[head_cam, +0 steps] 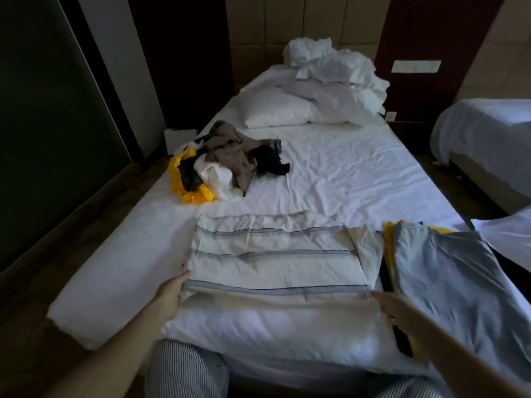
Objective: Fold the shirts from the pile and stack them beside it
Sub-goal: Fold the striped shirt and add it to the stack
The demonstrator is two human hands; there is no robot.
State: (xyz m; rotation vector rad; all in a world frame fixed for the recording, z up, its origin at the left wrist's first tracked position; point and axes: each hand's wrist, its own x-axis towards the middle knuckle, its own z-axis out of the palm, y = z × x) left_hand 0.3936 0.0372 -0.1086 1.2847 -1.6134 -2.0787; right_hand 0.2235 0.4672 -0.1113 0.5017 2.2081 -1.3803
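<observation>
Striped shirt [273,254], white with grey-blue bands, spread flat across near end of bed [359,173]. Near hem held at both corners: left hand [169,291] clamped on left corner, right hand [393,308] clamped on right corner, the two well apart. Just beside it on the right, stack of folded shirts [448,268], pale blue on top, yellow and dark edges beneath. Farther back on the left, pile [227,159] of crumpled shirts in brown, black, white and yellow. Beyond, pillow [275,110] and rumpled white bedding [330,61] by headboard.

White blue-striped shirt [273,254], grey-blue stack [448,271], brown-black-yellow pile [227,159], white bed [344,173]
</observation>
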